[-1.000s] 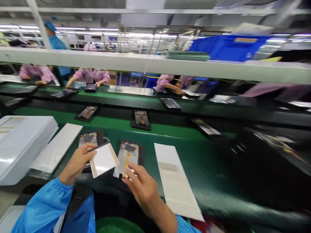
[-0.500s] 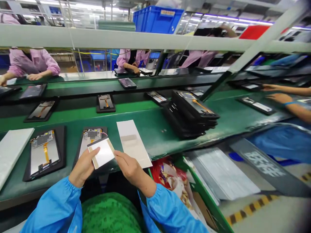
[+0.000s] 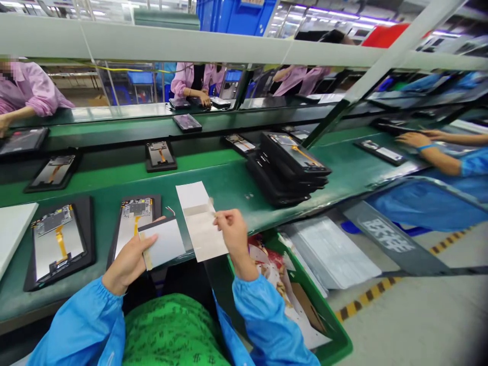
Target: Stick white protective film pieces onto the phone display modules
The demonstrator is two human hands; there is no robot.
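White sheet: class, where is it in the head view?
In the head view, the white sheet lies on the green belt by the right hand, just right of the card in the left hand.

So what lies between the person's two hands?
In the head view, a long white sheet lies on the green belt, between the white card in the left hand and the right hand.

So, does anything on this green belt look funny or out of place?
Yes: the black-framed panels are heaped in an uneven stack on the green conveyor belt, with their edges sticking out. The other panels, like this one, lie flat, one at a time.
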